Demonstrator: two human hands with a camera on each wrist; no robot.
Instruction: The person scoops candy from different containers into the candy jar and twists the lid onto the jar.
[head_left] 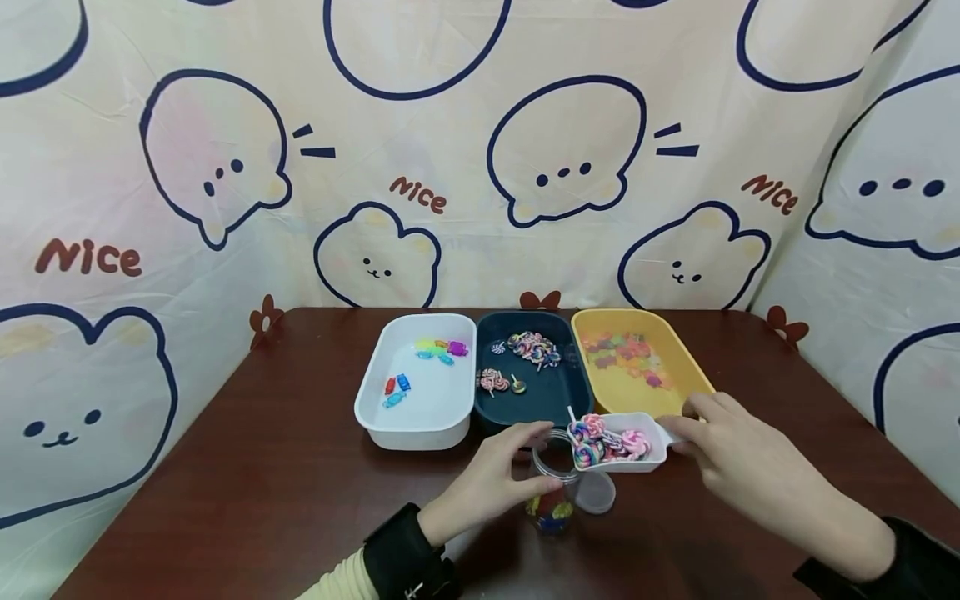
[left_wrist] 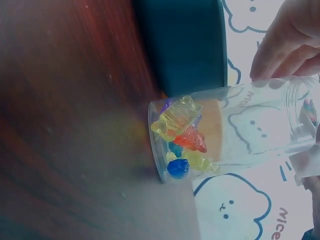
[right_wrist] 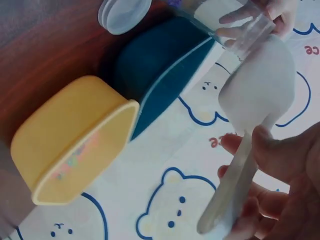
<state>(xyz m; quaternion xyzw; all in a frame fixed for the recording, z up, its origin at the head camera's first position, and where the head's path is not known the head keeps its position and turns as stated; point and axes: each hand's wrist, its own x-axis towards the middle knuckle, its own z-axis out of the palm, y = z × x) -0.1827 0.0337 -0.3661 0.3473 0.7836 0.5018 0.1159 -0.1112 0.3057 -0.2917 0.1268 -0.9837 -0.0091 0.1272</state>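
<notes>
My left hand point(head_left: 483, 473) grips a clear jar point(left_wrist: 245, 125) near its threaded mouth, thumb on one side and fingers on the other. Translucent coloured candies point(left_wrist: 179, 120), some bear-shaped, lie in the jar's bottom. With my right hand point(head_left: 757, 471) I hold the handle of a white scoop point(right_wrist: 260, 85). Several swirled lollipops point(head_left: 588, 446) in pink, blue and white fill its bowl. The scoop's front edge is right at the jar's rim, slightly above it. From the right wrist, only the scoop's underside shows, hiding the lollipops.
Behind the hands stand a white tray point(head_left: 416, 437) with wrapped candies, a dark teal tray point(head_left: 536, 408) with lollipops, and a yellow tray point(head_left: 693, 383) with coloured candies. A round translucent lid point(head_left: 597, 495) lies beside the jar on the brown table point(head_left: 247, 492).
</notes>
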